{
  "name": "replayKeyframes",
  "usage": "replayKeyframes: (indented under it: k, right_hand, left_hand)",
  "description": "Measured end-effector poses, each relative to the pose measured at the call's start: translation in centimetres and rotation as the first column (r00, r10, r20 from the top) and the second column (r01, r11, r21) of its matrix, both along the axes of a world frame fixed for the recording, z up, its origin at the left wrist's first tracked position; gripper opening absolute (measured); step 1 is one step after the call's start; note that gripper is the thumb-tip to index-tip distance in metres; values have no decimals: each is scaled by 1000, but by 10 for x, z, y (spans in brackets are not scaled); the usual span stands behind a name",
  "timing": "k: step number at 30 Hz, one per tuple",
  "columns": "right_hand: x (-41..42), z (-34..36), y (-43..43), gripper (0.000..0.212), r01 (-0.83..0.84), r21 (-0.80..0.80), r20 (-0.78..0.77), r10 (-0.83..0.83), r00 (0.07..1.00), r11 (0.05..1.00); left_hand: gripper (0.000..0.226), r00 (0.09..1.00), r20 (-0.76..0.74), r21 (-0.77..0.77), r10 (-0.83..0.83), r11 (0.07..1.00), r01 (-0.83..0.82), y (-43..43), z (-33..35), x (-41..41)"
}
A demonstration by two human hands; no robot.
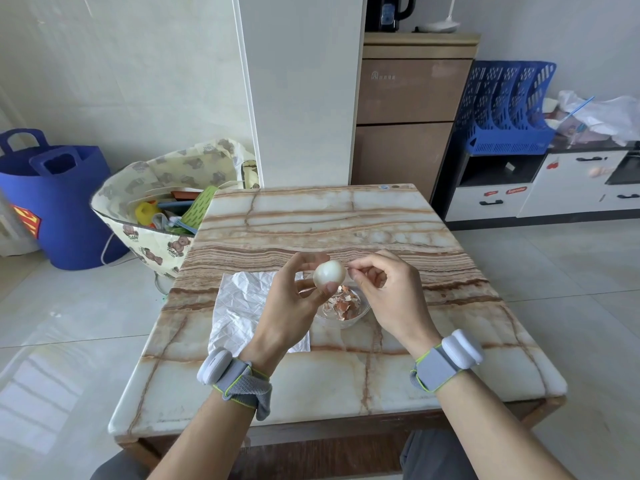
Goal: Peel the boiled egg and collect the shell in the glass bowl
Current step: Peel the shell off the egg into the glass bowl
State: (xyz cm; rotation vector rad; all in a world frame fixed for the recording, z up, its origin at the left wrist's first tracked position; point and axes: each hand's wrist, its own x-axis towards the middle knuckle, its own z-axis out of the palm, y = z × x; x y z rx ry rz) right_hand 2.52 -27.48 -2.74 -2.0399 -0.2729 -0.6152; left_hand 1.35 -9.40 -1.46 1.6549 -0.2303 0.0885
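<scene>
Progress: the egg (329, 273) shows smooth white all over the side in view, so the peeling looks close to done — any shell left would be on the hidden far side or under the fingers.
Shell collected: a heap of brown, jagged shell pieces (343, 304) already lies in the glass bowl (361, 315), which stands on the table (346, 216) just below both hands.
Still to do: probably a last flake or bit of membrane to pick off and drop in; I cannot tell whether any remains.
Left hand (294, 306): closed around the egg, thumb at its lower edge and fingers behind it, holding it above the bowl's near-left rim.
Right hand (388, 292): thumb and forefinger pinched narrow right beside the egg's upper right — whether a shell flake sits between them is too small to see.
Materials: the egg is glossy and rounded; the shell is thin, matte, reddish-brown with pale insides; the bowl is clear, small and shallow.
Surroundings: a crinkled white paper sheet (239, 306) lies flat left of the bowl on the polished, brown-veined marble-look tabletop.
</scene>
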Motion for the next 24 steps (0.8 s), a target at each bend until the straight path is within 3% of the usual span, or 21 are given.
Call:
replayKeyframes:
  k: [14, 22, 24]
  right_hand:
    - [5, 0, 0, 15, 27, -6, -86, -27, 996, 1000]
    - [8, 3, 0, 45, 31, -203, -20, -36, 999, 979]
    - [9, 1, -1, 39, 22, -232, -37, -32, 999, 973]
  left_hand:
    - [33, 1000, 1, -9, 17, 1000, -17, 4, 0, 2]
    - [33, 999, 16, -3, 37, 999, -37, 7, 1, 2]
    - [33, 999, 22, 1, 36, 999, -36, 7, 0, 2]
